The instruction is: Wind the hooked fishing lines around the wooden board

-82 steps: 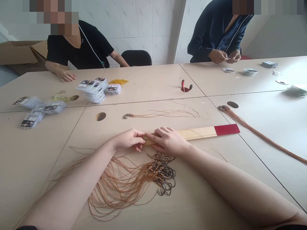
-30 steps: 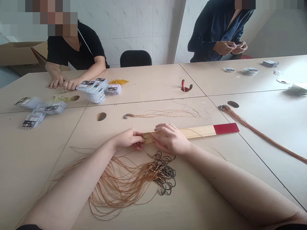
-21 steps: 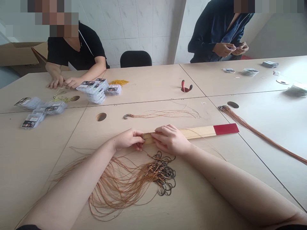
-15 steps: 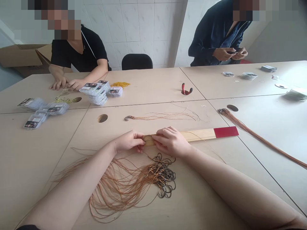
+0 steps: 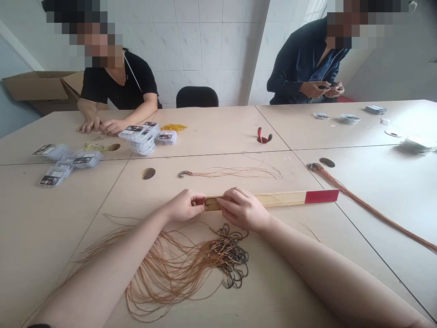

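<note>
Far left around 10 o'clock there's an open cardboard box [image 5: 37, 86], and a co-worker in a black tee [image 5: 116, 86] has both hands [image 5: 99, 125] flat on the table [image 5: 34, 205]. Right by those hands sit stacks of clear hook packs [image 5: 138, 139], with a little tangle of yellow cord [image 5: 173, 128] next to them.

Down at my 6 o'clock, a big spray of orange-brown leader lines [image 5: 160, 273] fans out under my left forearm. My left hand [image 5: 184, 206] is pinching the near end of a wooden slat [image 5: 280, 198] with a red-painted tip [image 5: 321, 196], and thin line is wrapped around that end [image 5: 213, 203]. My right hand [image 5: 243, 209] is clamped on the slat just beside it, so the two hands are close together, though I can't tell if they're touching. The slat lies flat, pointing toward 3 o'clock.

Right under that hand is a pile of dark snelled fish hooks [image 5: 232, 257]. Up at 12 o'clock, red-handled pliers [image 5: 262, 135] poke out of a table hole. Around 1 o'clock, a second co-worker's hands [image 5: 322, 89] hold something small and dark, and a long bundle of leaders [image 5: 358, 207] runs off toward 3 o'clock.
</note>
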The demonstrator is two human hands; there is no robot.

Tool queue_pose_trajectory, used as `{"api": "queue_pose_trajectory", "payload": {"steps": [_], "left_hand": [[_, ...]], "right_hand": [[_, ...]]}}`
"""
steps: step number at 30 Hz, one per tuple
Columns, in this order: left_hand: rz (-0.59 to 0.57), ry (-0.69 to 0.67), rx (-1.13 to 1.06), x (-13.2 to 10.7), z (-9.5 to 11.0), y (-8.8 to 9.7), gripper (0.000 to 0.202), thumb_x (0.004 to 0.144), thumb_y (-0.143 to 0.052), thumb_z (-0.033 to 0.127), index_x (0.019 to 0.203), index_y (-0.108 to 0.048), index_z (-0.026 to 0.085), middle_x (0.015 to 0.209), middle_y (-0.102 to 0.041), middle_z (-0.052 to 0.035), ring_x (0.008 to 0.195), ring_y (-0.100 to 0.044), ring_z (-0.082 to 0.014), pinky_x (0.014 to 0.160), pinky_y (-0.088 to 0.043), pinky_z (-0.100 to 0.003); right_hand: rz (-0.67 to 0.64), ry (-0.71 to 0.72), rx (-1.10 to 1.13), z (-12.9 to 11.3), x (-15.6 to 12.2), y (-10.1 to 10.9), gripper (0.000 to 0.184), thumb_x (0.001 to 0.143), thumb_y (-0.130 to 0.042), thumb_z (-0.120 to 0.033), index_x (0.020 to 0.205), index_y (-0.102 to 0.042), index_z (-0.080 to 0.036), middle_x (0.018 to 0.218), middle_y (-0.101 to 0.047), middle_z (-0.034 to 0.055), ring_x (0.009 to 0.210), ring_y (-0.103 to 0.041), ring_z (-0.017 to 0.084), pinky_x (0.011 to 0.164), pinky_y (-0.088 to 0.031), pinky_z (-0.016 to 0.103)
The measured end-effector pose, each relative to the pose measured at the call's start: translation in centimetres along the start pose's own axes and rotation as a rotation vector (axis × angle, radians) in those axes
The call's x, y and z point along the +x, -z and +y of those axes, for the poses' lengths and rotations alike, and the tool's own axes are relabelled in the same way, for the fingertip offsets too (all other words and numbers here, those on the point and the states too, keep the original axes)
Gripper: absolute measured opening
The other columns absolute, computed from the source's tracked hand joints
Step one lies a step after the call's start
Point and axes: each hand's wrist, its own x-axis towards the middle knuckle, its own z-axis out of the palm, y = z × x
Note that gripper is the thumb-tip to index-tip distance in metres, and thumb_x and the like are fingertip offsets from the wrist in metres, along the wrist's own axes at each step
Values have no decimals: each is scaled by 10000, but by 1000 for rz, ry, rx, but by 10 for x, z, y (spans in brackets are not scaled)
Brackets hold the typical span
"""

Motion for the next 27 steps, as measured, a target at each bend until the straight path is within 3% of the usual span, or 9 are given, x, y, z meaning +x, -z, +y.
{"api": "queue_pose_trajectory", "payload": {"steps": [4, 11, 20, 27], "left_hand": [[106, -95, 216, -1, -1, -1, 129, 756, -495, 231, 666, -548, 155, 571, -455, 21, 521, -400, -88, 485, -296, -199], [184, -300, 488, -1, -5, -1, 116, 764, -479, 191, 689, -565, 173, 623, -486, -19, 646, -432, -146, 612, -332, -247], [228, -350, 534, -2, -8, -2, 116, 766, -490, 213, 718, -591, 184, 623, -502, -30, 658, -446, -161, 635, -364, -262], [304, -493, 606, -2, -9, -5, 138, 780, -451, 205, 696, -559, 187, 592, -488, -20, 636, -455, -159, 604, -386, -276]], "right_hand": [[-12, -1, 0, 0, 0, 0, 175, 833, -473, -184, 951, -602, -180, 878, -545, 72, 874, -498, 166, 755, -452, 302], [-16, 20, -30, 1, -2, -4, 150, 842, -464, -164, 799, -606, -186, 845, -549, 55, 835, -494, 151, 717, -435, 276], [4, 33, -56, 1, -2, -5, 144, 834, -471, -144, 741, -574, -182, 828, -552, 41, 828, -491, 137, 704, -419, 256], [56, 45, -47, 0, -1, -4, 143, 821, -482, -135, 713, -564, -179, 796, -562, 32, 788, -495, 127, 680, -411, 244]]}}
